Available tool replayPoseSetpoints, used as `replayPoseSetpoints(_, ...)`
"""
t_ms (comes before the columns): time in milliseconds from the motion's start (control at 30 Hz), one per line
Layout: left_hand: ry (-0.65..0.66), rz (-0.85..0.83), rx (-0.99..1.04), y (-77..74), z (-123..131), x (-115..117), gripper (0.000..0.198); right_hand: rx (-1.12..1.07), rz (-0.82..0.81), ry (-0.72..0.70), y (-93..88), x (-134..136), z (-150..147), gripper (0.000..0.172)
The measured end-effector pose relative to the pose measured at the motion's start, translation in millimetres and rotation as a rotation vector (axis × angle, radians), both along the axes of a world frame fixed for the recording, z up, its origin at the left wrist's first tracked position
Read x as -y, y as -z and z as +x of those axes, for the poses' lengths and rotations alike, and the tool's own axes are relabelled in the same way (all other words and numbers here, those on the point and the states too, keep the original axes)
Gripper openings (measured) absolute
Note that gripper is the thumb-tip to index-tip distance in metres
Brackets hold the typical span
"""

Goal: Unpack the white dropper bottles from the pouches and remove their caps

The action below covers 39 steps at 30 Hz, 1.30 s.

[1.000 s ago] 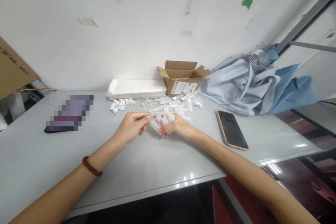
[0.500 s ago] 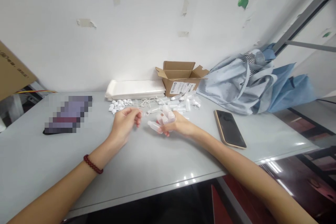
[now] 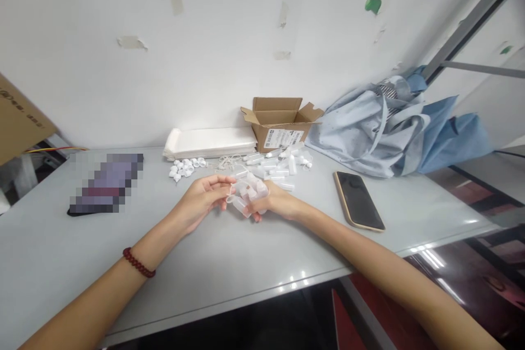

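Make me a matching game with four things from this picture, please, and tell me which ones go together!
1. bracelet
2. cardboard box
3. bunch of cloudy bottles
4. phone on the right

A. in the right hand
B. black screen
C. dark red
D. flaps open

Pairs: 1-C, 2-D, 3-A, 4-B

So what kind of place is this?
It's probably a workshop or packing room. You can tell from the long, shiny grey table, the open brown cardboard box at the back, and the small, see-through plastic bottles scattered in front of it.
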<state>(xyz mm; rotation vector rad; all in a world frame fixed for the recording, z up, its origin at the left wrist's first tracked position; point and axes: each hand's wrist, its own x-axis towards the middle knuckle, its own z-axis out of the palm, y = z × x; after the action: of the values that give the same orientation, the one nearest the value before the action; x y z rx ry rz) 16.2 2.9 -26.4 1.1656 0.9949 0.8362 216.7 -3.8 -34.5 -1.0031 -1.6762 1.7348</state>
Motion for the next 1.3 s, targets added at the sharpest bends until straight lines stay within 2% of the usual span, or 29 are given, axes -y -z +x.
replayPoseSetpoints(67,0.036,0.013,-0.039,1.2,-0.7,0.4,0.030,-0.001,-0.009,-0.025,-0.7,1.3,-0.2,0.015)
replayPoseSetpoints(167,0.076,0.060,-0.102,3.9,1.0,1.5,0.022,-0.024,-0.045,-0.049,-0.8,2.9,-0.7,0.015)
replayPoseSetpoints(233,0.083,0.090,-0.113,4.9,1.6,1.3,0.023,-0.024,-0.055,-0.067,-0.6,3.6,-1.0,0.015)
replayPoseSetpoints(300,0.032,0.099,-0.087,3.8,-0.4,-0.7,0.025,-0.019,-0.059,-0.083,-0.7,4.2,-1.0,0.016)
replayPoseSetpoints(433,-0.177,0.076,0.032,-3.8,-10.2,-8.0,0.018,-0.010,-0.070,-0.085,-1.8,5.1,-1.0,0.020)
replayPoseSetpoints(500,-0.210,0.022,0.105,-7.0,-13.4,-10.8,0.016,-0.011,-0.068,-0.078,-2.2,5.2,-1.1,0.019)
replayPoseSetpoints(567,-0.173,-0.088,0.174,-8.1,-13.2,-11.7,0.015,-0.007,-0.064,-0.071,-2.1,4.9,-1.4,0.017)
replayPoseSetpoints(700,0.018,-0.273,0.230,-5.6,-6.0,-7.8,0.010,-0.001,-0.061,-0.054,-0.2,4.0,-1.8,0.016)
replayPoseSetpoints(800,0.147,-0.209,0.137,-4.5,0.3,-0.5,0.018,0.000,-0.058,-0.063,1.7,3.6,-1.7,0.017)
replayPoseSetpoints(900,0.179,-0.065,-0.013,-4.7,5.4,7.2,0.026,0.006,-0.062,-0.070,3.0,3.3,-1.5,0.018)
replayPoseSetpoints(1033,0.099,-0.002,-0.065,-7.0,5.5,8.4,0.026,0.006,-0.062,-0.086,2.9,3.1,-0.8,0.016)
replayPoseSetpoints(1200,-0.192,0.029,0.087,-16.5,-10.4,-3.9,0.028,0.029,-0.103,-0.117,1.2,3.8,0.5,0.016)
replayPoseSetpoints(1300,-0.224,0.027,0.093,-19.8,-15.0,-6.8,0.025,0.035,-0.108,-0.118,2.0,3.8,0.7,0.017)
